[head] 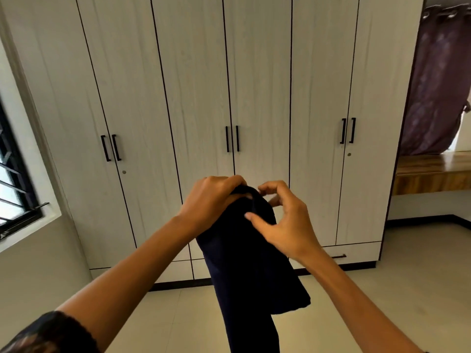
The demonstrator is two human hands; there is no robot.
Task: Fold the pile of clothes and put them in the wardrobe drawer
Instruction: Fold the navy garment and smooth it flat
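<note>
ok so our left hand [214,200] is bunched tight round the top edge of the dark navy garment [244,263] and takes its weight. Our right hand [285,222] sits just beside it, fingers curled and thumb on the cloth, and honestly we can't tell if it's pinching a fold or only touching it. The garment hangs straight down from the hands, long axis vertical, lower end running out of the bottom of the shot. So it's up in the air right in front of us, and we'd say the folding isn't finished. Straight ahead, beyond the cloth, is the wardrobe [193,85], all doors closed. The drawer [354,252] we reckon we want is low down, to the right of the hanging cloth and well below the hands, on our right hand's side. It's closed too, so no idea what's in it. The rest of the pile isn't in shot. Window [15,174] off to the left, curtain [438,85] and a wooden ledge [433,171] to the right
</note>
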